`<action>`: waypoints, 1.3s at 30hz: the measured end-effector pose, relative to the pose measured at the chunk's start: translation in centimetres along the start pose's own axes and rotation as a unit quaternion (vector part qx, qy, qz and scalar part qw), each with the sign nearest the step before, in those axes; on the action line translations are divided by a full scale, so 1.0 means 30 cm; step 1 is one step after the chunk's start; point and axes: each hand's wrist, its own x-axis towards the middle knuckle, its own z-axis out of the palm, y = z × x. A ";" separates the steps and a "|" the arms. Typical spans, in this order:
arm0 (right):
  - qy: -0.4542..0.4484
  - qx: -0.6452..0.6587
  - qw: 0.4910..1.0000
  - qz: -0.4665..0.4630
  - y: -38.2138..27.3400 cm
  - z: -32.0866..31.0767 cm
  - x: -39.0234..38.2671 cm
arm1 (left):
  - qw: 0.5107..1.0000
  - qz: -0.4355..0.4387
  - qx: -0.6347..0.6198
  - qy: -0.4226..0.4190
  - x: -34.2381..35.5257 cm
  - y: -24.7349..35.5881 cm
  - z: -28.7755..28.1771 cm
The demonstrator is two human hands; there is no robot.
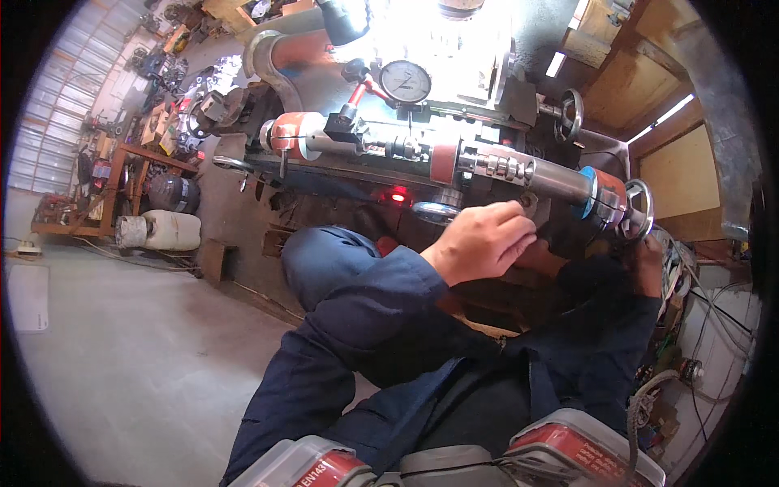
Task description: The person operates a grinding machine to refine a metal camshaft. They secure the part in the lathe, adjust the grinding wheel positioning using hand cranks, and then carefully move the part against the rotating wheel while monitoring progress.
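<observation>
My left hand hovers in front of a machine bed, its fingers curled closed; whatever is in them, if anything, is hidden. Close by on its left is a shiny round handwheel. At the machine's right end, my right hand reaches up to the lower rim of another metal handwheel and appears closed on it, though its fingers are partly hidden. Above my hands a stepped metal shaft lies along the machine. A round dial gauge stands over the shaft on a red arm with a black block base.
A further handwheel sits at the back right. A red light glows below the bed. On the left are a white gas cylinder and a rusty frame beside piled parts. Cables hang at the right.
</observation>
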 end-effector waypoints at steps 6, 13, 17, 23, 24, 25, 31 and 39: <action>0.010 0.089 0.995 -0.050 0.006 0.004 -0.032 | 0.986 -0.006 0.032 0.166 0.003 -0.036 -0.107; 0.153 -0.104 0.953 -0.239 0.012 0.023 -0.016 | 0.920 -0.140 0.139 0.337 -0.023 -0.096 -0.238; 0.198 -0.130 0.953 -0.186 -0.135 0.085 -0.050 | 0.903 -0.202 0.143 0.350 -0.032 -0.137 -0.264; 0.279 -0.062 0.931 -0.228 -0.108 0.244 -0.054 | 0.899 -0.288 0.125 0.305 -0.027 -0.112 -0.274; 0.278 -0.062 0.931 -0.227 -0.084 0.262 -0.061 | 0.898 -0.301 0.107 0.303 -0.027 -0.110 -0.272; 0.283 -0.016 0.929 -0.239 -0.066 0.282 -0.069 | 0.896 -0.314 0.089 0.300 -0.026 -0.108 -0.269; 0.328 -0.038 0.899 -0.288 0.078 0.324 -0.022 | 0.893 -0.332 0.092 0.289 -0.025 -0.096 -0.268; 0.353 -0.046 0.881 -0.313 0.106 0.348 0.000 | 0.909 -0.284 0.183 0.246 -0.024 -0.089 -0.276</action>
